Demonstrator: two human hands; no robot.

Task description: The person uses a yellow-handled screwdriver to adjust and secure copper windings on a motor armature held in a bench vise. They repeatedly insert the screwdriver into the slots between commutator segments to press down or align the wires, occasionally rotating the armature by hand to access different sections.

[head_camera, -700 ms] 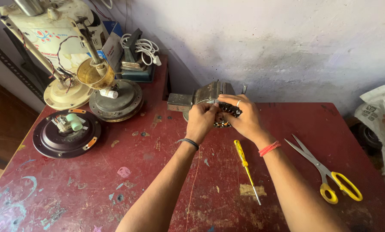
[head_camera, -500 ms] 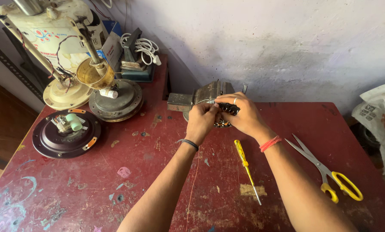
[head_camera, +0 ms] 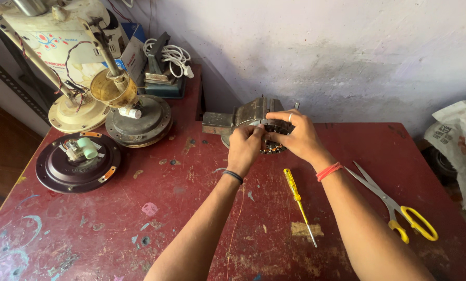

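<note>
Nothing has shifted much since earlier: both hands stay at the vise (head_camera: 254, 115) by the wall. Left hand (head_camera: 245, 147) and right hand (head_camera: 297, 136) pinch the small motor part (head_camera: 272, 145) held there, a yellow screwdriver (head_camera: 298, 203) lying nearby.

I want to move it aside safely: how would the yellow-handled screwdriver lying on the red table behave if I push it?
The yellow-handled screwdriver would probably roll, since its handle looks rounded. It should stay stiff, as its thin metal shaft looks rigid. It seems light for its length, so a slight push on the worn red table would likely shift it.
</note>
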